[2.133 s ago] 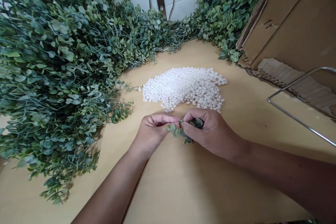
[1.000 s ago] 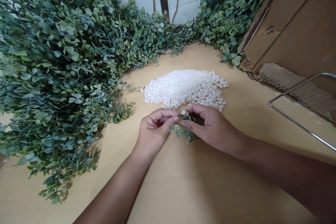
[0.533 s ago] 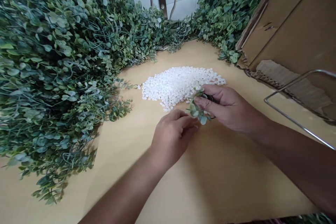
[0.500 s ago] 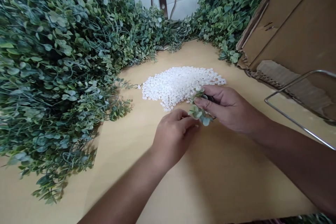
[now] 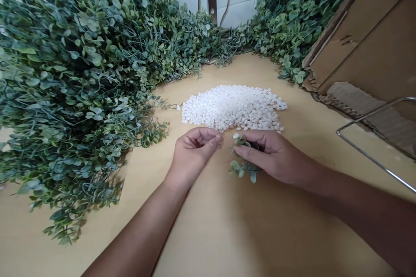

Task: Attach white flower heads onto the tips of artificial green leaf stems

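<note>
Soft light lays a broad shadow [image 5: 276, 229] on the tabletop [image 5: 198, 233], bleaching the white pellets [image 5: 232, 106].

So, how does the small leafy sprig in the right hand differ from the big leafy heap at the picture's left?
Size: the sprig shows only a few leaves, while the heap fills much of the picture's left side.
Pose: the sprig is in the grip of the right hand; the heap rests on the table.
View: fingers partly hide the sprig; the picture's edge cuts off the heap.
Both have small, rounded green leaves.
</note>
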`<state>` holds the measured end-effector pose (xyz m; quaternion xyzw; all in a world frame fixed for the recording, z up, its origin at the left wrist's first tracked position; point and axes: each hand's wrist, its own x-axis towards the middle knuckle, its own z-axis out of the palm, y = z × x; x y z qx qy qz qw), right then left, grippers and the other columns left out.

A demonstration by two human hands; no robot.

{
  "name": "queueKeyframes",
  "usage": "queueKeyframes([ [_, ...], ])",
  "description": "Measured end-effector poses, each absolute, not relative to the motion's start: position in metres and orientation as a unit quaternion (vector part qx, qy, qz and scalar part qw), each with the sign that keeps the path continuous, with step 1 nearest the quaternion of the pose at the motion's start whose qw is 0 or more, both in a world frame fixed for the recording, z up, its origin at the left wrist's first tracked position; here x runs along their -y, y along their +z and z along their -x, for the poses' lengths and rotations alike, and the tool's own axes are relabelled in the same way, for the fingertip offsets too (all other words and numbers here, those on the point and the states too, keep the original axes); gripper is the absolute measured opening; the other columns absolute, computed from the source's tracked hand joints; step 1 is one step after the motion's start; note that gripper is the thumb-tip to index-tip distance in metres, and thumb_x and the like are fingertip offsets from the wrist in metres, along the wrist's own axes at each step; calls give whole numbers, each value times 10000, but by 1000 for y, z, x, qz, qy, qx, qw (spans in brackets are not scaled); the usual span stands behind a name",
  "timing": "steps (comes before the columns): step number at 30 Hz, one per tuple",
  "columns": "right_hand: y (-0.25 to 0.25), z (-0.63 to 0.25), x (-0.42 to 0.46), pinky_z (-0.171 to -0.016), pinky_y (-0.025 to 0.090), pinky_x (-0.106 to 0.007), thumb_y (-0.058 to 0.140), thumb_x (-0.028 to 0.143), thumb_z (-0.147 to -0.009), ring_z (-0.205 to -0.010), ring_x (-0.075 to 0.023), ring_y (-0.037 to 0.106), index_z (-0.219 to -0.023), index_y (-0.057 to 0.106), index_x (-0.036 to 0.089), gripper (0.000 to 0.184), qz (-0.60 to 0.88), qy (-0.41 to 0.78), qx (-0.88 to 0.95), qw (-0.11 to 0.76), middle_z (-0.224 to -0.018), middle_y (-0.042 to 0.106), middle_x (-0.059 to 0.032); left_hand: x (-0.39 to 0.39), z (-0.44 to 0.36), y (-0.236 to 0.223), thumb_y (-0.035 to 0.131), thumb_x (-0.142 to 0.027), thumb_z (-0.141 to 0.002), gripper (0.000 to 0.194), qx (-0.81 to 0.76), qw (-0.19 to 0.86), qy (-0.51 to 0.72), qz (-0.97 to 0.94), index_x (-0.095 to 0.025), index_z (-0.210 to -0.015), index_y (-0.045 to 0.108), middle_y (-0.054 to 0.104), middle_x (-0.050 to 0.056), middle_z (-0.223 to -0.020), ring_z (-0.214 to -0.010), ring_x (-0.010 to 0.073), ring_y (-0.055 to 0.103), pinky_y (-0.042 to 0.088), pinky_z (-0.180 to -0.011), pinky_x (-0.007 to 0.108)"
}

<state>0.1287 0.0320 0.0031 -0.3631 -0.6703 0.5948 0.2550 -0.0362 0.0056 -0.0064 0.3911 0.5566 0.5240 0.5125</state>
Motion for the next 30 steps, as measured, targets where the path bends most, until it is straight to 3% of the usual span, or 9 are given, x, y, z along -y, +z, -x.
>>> queueKeyframes([
  [5,0,-125,-29,-461,344,-109,489,272,-801,-515,-6,407,-688,523,119,193,374,602,653,267,-580,473,33,-1,33,-2,798,-220,-559,256,-547,552,509,-370,-153,-798,735,697,13,-650,-601,99,603,512,-651,225],
  [9,1,-124,-30,-473,362,-111,485,276,-792,-531,-10,427,-739,569,106,197,398,593,643,277,-607,504,24,2,29,-3,800,-228,-563,210,-542,566,496,-374,-154,-751,745,712,28,-672,-603,103,613,517,-641,222],
  [15,0,-122,-28,-484,348,-111,500,261,-783,-533,-9,412,-655,529,113,198,404,553,666,296,-574,477,33,1,29,-1,841,-252,-494,246,-539,565,505,-368,-153,-692,735,694,12,-601,-587,116,628,538,-675,249],
  [22,-4,-123,-27,-478,353,-121,484,233,-783,-526,-13,432,-650,520,118,179,415,528,680,295,-577,483,31,2,29,0,814,-235,-539,208,-550,568,493,-364,-168,-724,746,719,30,-655,-617,130,643,531,-643,240],
  [30,-3,-122,-25,-483,347,-129,482,251,-788,-525,-13,434,-628,506,124,206,424,513,685,296,-563,482,36,1,32,-1,825,-272,-532,229,-522,604,490,-352,-141,-691,724,684,10,-605,-550,76,585,479,-576,183],
])
